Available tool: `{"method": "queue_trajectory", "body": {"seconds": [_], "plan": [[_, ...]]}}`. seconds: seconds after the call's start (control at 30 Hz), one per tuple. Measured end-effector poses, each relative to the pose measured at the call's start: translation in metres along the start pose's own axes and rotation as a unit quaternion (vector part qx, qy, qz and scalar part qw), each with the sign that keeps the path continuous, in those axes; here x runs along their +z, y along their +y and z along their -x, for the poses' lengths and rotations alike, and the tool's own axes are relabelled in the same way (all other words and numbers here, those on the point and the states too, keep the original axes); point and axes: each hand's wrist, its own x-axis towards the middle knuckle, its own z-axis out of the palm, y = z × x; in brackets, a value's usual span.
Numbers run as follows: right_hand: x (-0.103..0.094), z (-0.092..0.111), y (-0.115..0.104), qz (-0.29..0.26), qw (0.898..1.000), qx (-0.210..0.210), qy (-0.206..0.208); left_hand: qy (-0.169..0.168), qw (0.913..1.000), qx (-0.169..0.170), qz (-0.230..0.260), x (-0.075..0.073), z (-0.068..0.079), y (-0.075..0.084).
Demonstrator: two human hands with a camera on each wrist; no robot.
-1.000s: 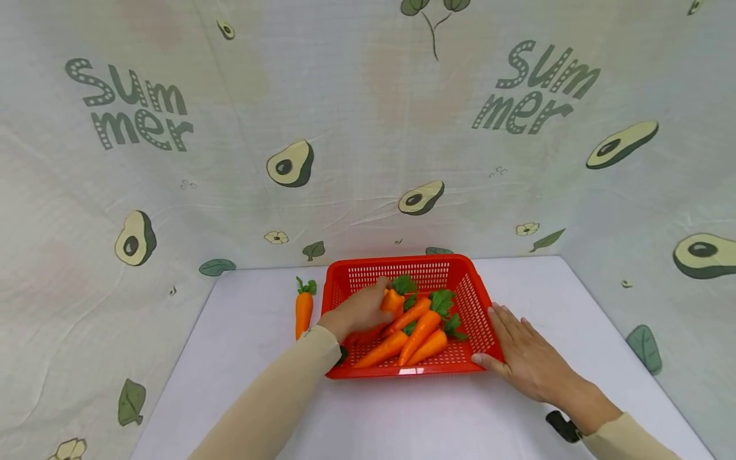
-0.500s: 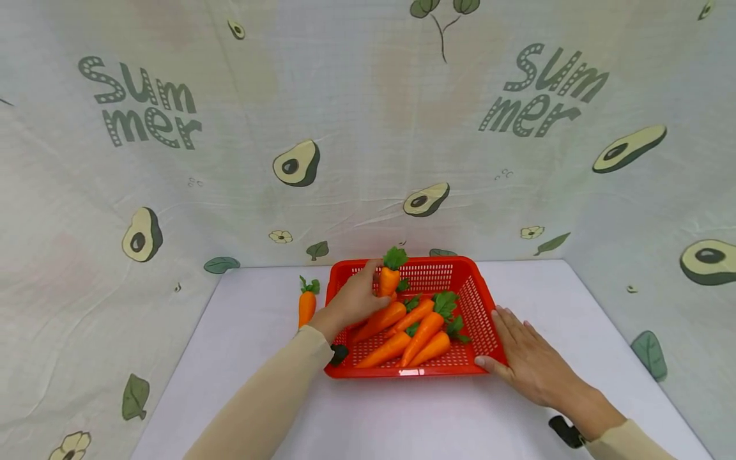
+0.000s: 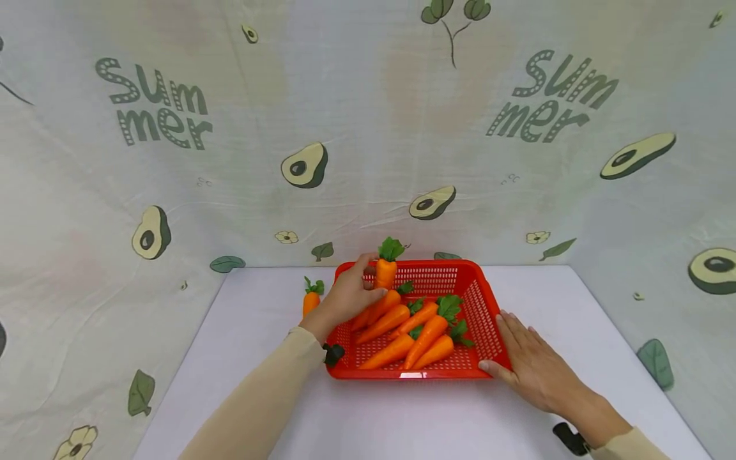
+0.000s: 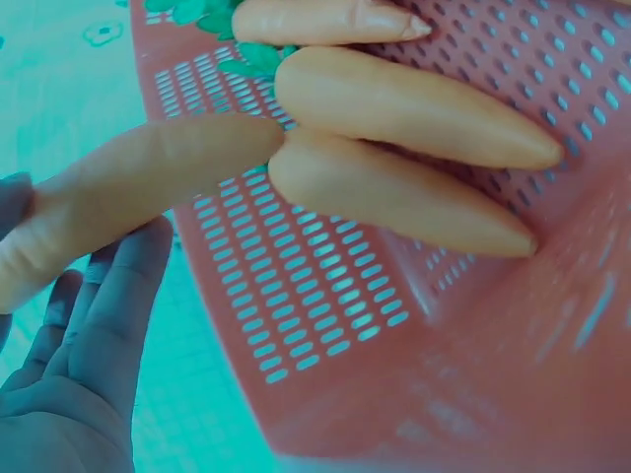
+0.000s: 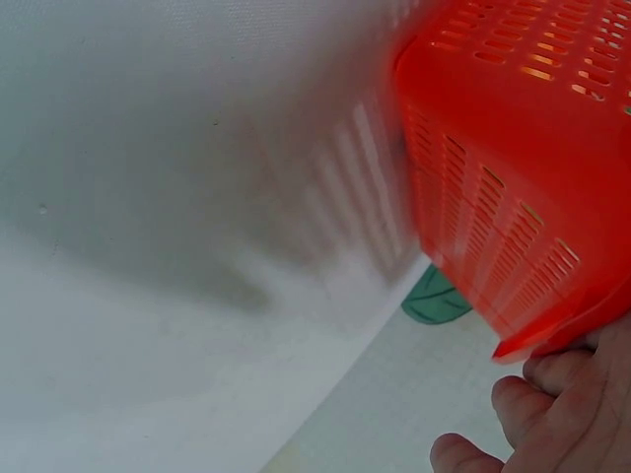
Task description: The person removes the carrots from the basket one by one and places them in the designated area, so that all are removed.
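My left hand (image 3: 347, 295) pinches an orange carrot (image 3: 385, 275) with a green leafy top between thumb and fingers. The carrot stands upright near the back left of the red basket (image 3: 489, 300), its leaves above the rim. In the left wrist view, the held carrot (image 4: 148, 169) slants over the basket's edge, its tip close to other carrots. Several carrots (image 3: 431, 338) lie in the basket, leaves mostly toward the right. My right hand (image 3: 540, 374) rests against the basket's right side, fingers straight and thumb at the front corner; the right wrist view shows its fingertips (image 5: 523, 409) by the rim.
Another carrot (image 3: 311, 303) lies on the white table (image 3: 253, 332) just left of the basket, partly hidden by my left arm. Behind the table hangs a printed cloth (image 3: 356, 128) with avocados and leaves; cloth also flanks both sides.
My left hand has lifted the carrot from the pile up and slightly left, uncovering more carrots beneath. The right hand stays against the basket. The head view has shifted slightly.
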Motion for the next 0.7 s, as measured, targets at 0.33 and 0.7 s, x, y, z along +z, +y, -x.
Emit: {"method": "queue_trajectory", "body": {"seconds": [0.33,0.7], "plan": [[0.003,0.003,0.000,-0.010,1.000,-0.009,0.013,0.029,0.9974,0.007,0.066,-0.031,0.015,-0.004],[0.007,0.002,0.003,-0.016,1.000,-0.007,0.009,0.061,0.9914,-0.053,0.103,-0.091,0.040,-0.040]]}}
